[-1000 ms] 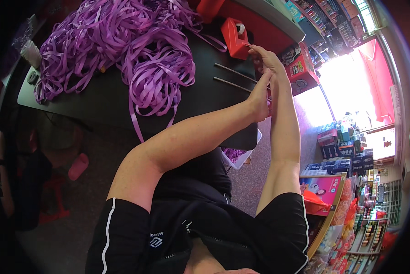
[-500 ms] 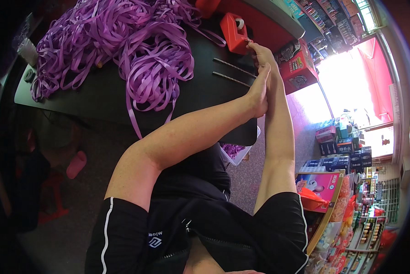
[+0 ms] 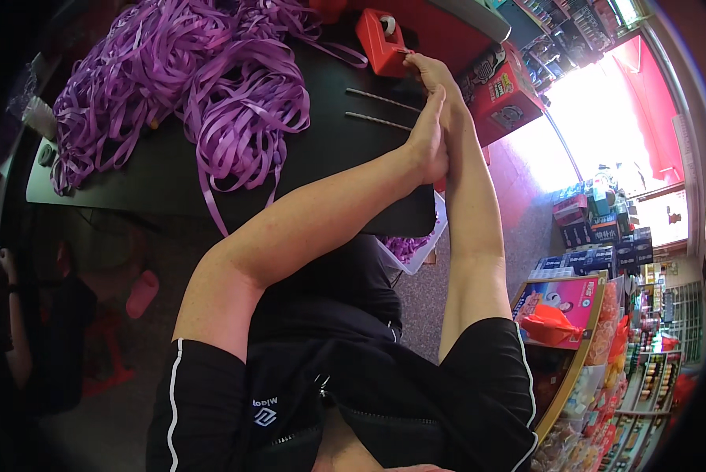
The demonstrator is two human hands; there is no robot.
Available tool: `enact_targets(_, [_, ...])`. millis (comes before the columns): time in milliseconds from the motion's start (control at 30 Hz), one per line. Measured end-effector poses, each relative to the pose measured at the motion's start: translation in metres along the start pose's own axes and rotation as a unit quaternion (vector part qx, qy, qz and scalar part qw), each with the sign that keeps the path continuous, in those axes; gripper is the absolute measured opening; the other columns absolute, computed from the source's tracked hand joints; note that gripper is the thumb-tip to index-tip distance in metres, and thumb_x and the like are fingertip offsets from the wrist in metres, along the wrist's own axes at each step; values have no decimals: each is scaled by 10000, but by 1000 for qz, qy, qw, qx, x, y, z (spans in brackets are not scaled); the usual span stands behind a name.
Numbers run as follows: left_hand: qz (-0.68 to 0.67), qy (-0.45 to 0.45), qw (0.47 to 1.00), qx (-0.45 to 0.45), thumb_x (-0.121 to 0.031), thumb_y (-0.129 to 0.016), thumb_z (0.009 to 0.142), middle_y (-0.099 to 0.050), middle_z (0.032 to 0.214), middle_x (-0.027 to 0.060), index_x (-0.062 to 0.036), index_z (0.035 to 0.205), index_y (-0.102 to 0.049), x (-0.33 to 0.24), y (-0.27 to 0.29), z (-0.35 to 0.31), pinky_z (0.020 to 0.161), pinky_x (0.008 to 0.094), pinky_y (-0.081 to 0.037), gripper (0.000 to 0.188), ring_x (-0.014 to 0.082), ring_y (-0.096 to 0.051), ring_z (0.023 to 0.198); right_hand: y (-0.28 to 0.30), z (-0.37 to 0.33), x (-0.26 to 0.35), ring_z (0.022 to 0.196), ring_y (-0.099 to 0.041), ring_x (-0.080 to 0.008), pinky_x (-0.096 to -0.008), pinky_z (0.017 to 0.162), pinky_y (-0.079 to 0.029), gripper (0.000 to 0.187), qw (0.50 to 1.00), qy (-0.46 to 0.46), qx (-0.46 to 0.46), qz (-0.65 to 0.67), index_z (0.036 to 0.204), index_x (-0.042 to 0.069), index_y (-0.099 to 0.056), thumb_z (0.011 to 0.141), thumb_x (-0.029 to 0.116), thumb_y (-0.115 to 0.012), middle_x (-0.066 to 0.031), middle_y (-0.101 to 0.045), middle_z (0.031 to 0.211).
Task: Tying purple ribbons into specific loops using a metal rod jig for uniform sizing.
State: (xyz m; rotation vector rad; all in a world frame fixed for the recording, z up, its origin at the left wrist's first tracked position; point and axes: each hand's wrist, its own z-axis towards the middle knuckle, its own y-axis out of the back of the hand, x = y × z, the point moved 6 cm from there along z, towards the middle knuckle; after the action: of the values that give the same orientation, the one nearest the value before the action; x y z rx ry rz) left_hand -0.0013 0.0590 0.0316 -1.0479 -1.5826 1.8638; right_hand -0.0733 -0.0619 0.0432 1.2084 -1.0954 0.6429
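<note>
My right hand reaches to the front of a red tape dispenser with a white-cored roll in it. Its fingertips are pinched together at the dispenser's cutting end, where the tape comes off; the clear strip itself is hard to make out. My left hand overlaps my right wrist, seen edge-on, with most of its fingers hidden. Two thin, pale rods lie side by side on the dark table, their right ends close to my left hand. A big tangled heap of purple ribbon covers the table's left part.
A white bin with purple scraps stands below the table's corner. A red box is beyond my right forearm. Stocked shelves and a display case line the right. A pink slipper and another person's arm show at left.
The view has shifted a little, so the table, dispenser and both hands appear farther left and higher. My right fingers stay at the dispenser. Another person's arm now shows at far left.
</note>
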Motion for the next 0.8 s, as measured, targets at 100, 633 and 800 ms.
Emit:
enact_targets(100, [-3, 23, 1000, -6, -653, -406, 864, -477, 1303, 101, -101, 1367, -329, 2, -1, -2, 1042, 422, -319, 750, 267, -452, 1199, 0, -4, 1, 622, -443, -91, -256, 592, -349, 222, 1000, 10, -5, 8, 768, 53, -672, 797, 264, -606, 13, -563, 677])
enact_targets(633, [15, 39, 999, -7, -641, -353, 890, -585, 1084, 98, -73, 1134, -525, 6, -4, -1, 973, 420, -373, 641, 281, -525, 1054, 10, 31, -13, 730, -570, -144, -296, 697, -437, 323, 987, 97, -14, -127, 833, -12, -648, 792, 295, -555, -62, -643, 735])
enact_targets(800, [14, 61, 998, -15, -670, -390, 857, -413, 1307, 199, -74, 1249, -429, 3, -1, -2, 1045, 446, -254, 714, 314, -401, 1196, 14, -24, 3, 733, -561, -159, -298, 693, -424, 264, 982, 153, 51, -95, 784, 2, -657, 791, 252, -571, -56, -631, 748])
